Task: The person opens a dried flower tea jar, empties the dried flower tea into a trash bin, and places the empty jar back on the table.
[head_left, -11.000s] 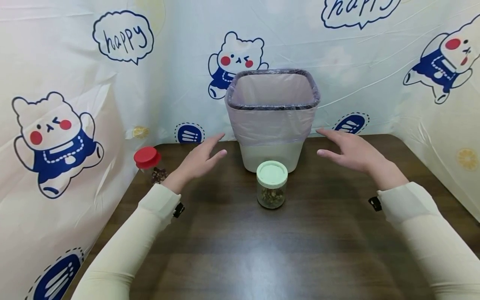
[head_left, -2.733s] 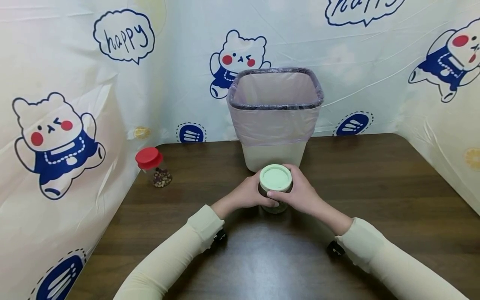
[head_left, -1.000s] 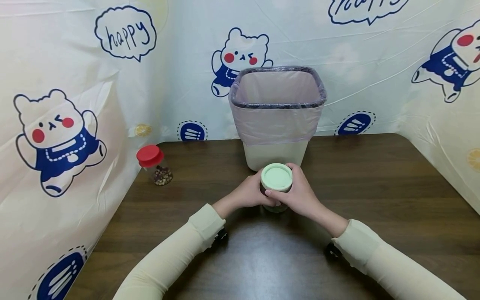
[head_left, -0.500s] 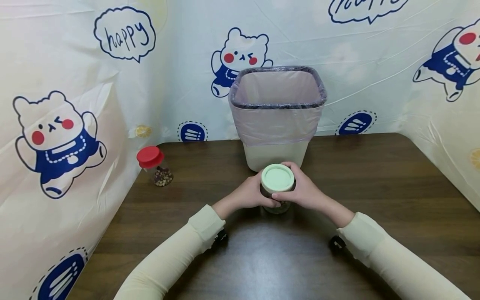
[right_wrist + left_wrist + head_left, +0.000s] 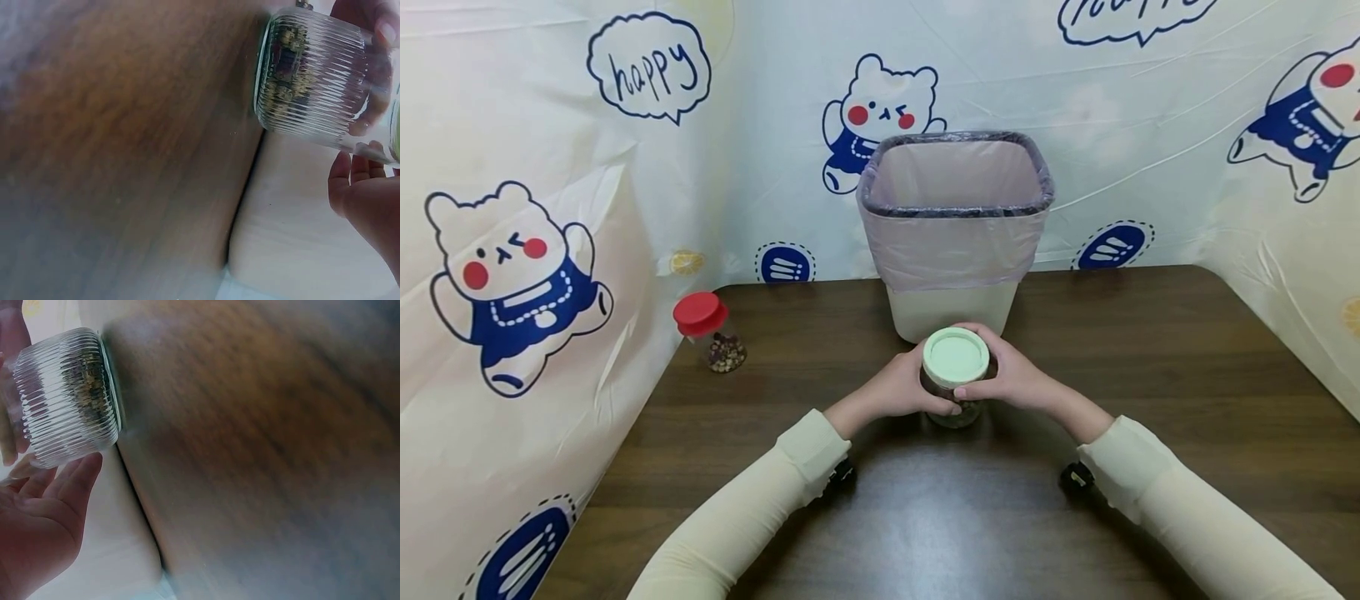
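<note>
A ribbed glass jar [image 5: 951, 414] with a pale green lid [image 5: 956, 357] stands upright in front of the bin, dried bits in its lower part. My left hand [image 5: 895, 387] grips the jar from the left, its thumb across the front of the glass. From the right, my right hand [image 5: 1011, 379] holds the jar's top around the lid, thumb in front and fingers behind. The glass base and its contents show in the left wrist view, where my left hand [image 5: 47, 519] curves around the side. The right wrist view has my right-hand fingers [image 5: 353, 178] close to the lid end.
A bin [image 5: 951, 312] lined with a translucent bag stands just behind the jar. Back left on the brown table [image 5: 760, 500] is a smaller clear jar with a red lid [image 5: 700, 313], holding dark mixed bits. A printed curtain [image 5: 760, 125] hangs around the back and sides.
Both hands came from apart to grip the green-lidded jar. Over the last second my right thumb has slid rightward along the front and the right wrist has swung outward; my left hand stays put.
</note>
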A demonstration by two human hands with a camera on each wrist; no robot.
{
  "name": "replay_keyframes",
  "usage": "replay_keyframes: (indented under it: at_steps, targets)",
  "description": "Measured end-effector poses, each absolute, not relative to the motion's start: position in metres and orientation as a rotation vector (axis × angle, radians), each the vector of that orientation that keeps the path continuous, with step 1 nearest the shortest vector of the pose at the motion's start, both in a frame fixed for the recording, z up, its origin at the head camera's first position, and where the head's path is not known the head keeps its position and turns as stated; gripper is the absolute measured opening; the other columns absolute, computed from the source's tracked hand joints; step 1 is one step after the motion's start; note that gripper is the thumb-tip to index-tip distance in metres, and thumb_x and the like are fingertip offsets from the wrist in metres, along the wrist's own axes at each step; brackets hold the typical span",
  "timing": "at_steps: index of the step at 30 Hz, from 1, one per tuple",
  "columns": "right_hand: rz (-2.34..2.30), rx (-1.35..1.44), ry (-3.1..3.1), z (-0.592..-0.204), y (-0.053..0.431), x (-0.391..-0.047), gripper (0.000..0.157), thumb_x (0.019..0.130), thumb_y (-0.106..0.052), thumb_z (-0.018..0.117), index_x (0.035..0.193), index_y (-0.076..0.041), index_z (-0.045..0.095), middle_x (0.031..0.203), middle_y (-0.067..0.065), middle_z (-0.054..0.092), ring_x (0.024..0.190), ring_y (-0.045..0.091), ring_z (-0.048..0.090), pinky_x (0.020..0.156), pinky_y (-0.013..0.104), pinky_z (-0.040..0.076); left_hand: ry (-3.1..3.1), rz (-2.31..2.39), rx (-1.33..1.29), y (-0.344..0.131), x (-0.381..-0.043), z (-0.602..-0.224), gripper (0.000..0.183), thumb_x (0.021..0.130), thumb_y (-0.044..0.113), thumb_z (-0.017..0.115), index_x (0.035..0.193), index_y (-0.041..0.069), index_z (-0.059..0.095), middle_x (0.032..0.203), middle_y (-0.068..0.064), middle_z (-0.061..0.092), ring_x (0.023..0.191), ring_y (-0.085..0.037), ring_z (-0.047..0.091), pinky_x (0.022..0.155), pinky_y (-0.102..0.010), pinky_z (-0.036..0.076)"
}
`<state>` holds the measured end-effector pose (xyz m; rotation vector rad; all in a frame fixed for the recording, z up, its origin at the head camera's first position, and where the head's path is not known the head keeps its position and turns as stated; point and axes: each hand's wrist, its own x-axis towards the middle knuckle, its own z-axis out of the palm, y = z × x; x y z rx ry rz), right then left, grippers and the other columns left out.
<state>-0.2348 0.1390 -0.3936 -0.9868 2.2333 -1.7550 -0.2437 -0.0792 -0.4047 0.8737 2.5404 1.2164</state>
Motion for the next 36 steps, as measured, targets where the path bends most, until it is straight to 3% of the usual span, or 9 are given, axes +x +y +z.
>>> replay_keyframes:
  at_steps: [13, 25, 36]
  targets:
    - [-1.75, -0.79, 2.388, -0.392, 0.133, -0.218, 0.089, 0.076, -0.012, 0.082, 0.147, -0.004, 0.028, 0.139, 0.013, 0.044, 0.125, 0.029, 0.042, 0.104, 0.051, 0.029, 2.543, 1.203, 0.878, -0.079, -0.244, -0.405, 0.091, 0.069, 0.03, 0.088, 0.144, 0.016, 0.037, 0.126, 0.003, 0.057, 0.11, -0.009, 0.055, 0.092, -0.031, 0.045]
    - [-1.796, -0.345, 2.626, -0.385, 0.103, -0.191, 0.093, 0.073, -0.025, 0.087, 0.143, -0.004, 0.028, 0.138, 0.014, 0.041, 0.125, 0.029, 0.042, 0.102, 0.046, 0.032, 2.513, 1.257, 0.91, -0.082, -0.245, -0.407, 0.088, 0.069, 0.035, 0.088, 0.142, 0.025, 0.039, 0.127, 0.006, 0.056, 0.111, -0.009, 0.055, 0.091, -0.032, 0.046]
    - [-1.867, -0.173, 2.629, -0.387, 0.092, -0.187, 0.097, 0.071, -0.031, 0.087, 0.142, -0.005, 0.027, 0.136, 0.013, 0.04, 0.123, 0.028, 0.044, 0.1, 0.044, 0.033, 2.526, 1.24, 0.91, -0.081, -0.246, -0.406, 0.086, 0.07, 0.033, 0.086, 0.141, 0.025, 0.039, 0.126, 0.006, 0.056, 0.11, -0.009, 0.056, 0.09, -0.032, 0.047]
